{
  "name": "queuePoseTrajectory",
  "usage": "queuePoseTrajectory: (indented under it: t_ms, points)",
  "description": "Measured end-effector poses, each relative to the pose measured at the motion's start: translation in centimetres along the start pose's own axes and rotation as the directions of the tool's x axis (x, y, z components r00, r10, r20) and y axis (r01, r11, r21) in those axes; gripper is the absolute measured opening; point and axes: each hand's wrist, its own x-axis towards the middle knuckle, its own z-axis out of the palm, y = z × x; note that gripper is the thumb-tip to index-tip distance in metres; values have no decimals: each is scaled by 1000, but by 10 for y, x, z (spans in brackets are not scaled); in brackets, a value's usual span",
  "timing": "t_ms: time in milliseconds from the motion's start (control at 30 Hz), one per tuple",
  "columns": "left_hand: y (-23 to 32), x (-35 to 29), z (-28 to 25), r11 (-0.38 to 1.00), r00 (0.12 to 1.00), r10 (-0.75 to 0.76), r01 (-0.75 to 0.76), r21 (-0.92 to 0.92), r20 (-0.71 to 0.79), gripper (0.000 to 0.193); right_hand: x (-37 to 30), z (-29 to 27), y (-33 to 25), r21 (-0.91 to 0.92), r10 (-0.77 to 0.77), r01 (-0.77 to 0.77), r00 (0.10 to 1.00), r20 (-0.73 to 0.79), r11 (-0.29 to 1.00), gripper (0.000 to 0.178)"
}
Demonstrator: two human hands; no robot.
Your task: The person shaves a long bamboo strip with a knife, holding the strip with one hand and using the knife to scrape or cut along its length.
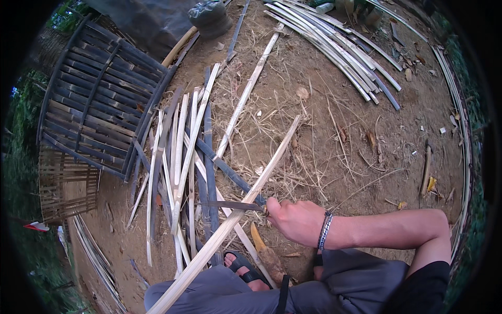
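Note:
My right hand (295,221), with a chain bracelet on its wrist, is closed around the handle of a knife (236,205). The dark blade points left and lies across a long pale bamboo strip (225,230). That strip slants from the lower edge, over my left thigh, up toward the middle of the ground. My left hand is out of view, and the strip's near end runs off the lower edge. Between my sandalled feet lies a brown tapered piece (268,256) with a yellow curved tip.
A pile of split bamboo strips (180,152) lies left of the knife. Farther left leans a dark slatted bamboo frame (94,94). Another bundle of strips (345,49) rests at the far right, near a dark sack (210,21). Dry shavings (293,141) cover the dirt ground.

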Motion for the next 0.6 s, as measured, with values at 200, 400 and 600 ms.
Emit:
queuePoseTrajectory:
  t_ms: [200,400,600]
  points:
    - [10,6,-3,943,971,-237,236,232,-27,48,7,6,26,-47,12,-18,993,-121,999,26]
    - [6,7,3,924,955,-273,294,244,-115,55,20,-3,47,-65,39,-45,995,-97,997,23]
    - [3,9,3,941,957,-255,278,194,-137,59,15,1,34,0,46,-46,997,-67,999,24]
